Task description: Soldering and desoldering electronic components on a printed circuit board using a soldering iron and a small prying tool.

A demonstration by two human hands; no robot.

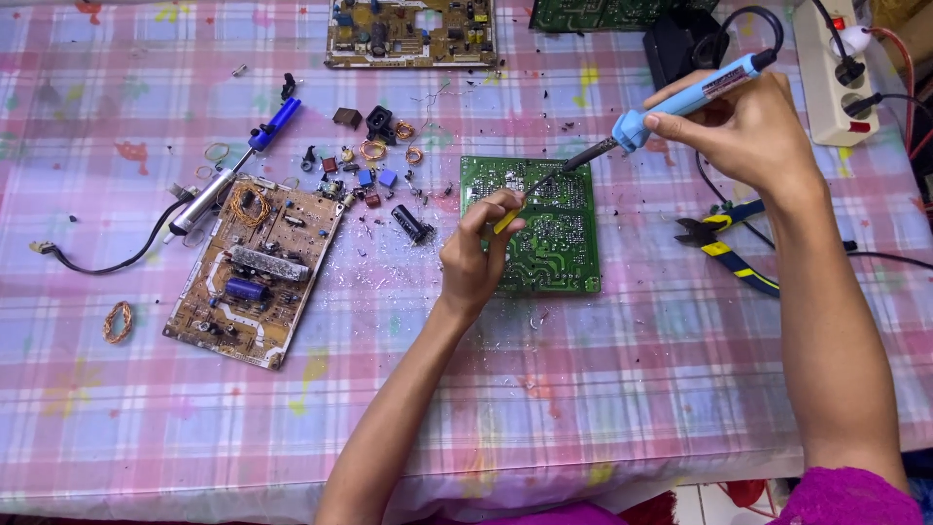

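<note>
Left hand [473, 261] grip closed on yellow-handled tool [507, 220] over green board [554, 243], right hand [748, 126] gripping blue soldering iron [680, 97].

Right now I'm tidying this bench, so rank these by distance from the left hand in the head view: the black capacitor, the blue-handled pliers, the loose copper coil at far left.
From the left hand:
1. Black capacitor, lying just to its left.
2. Blue-handled pliers, off to the right past the green circuit board.
3. Copper coil, farthest, near the table's left side.
</note>
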